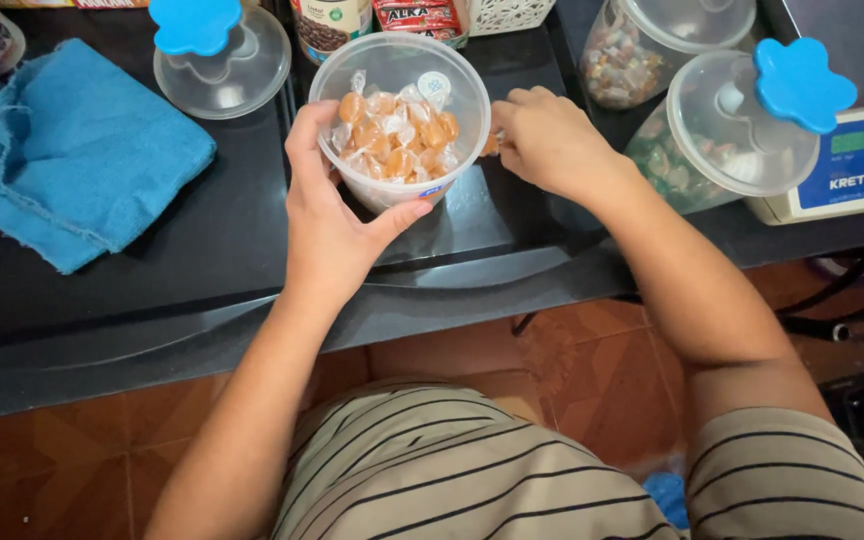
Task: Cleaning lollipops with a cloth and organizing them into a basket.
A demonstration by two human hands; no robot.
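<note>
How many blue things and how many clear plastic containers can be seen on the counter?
Blue lid knobs: 2
Blue cloth: 1
Clear open tub of orange candies, held in the left hand: 1
Clear lidded candy jars: 2
Total: 6

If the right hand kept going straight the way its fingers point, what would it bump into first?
The right hand points left, so it would most likely meet the wall of the clear tub of wrapped caramels first. Its fingertips already seem to touch that side.

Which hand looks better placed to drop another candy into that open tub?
The right hand, probably: it pinches a wrapped candy right at the rim of the clear tub. The left hand is busy, wrapped around the tub's near side.
</note>
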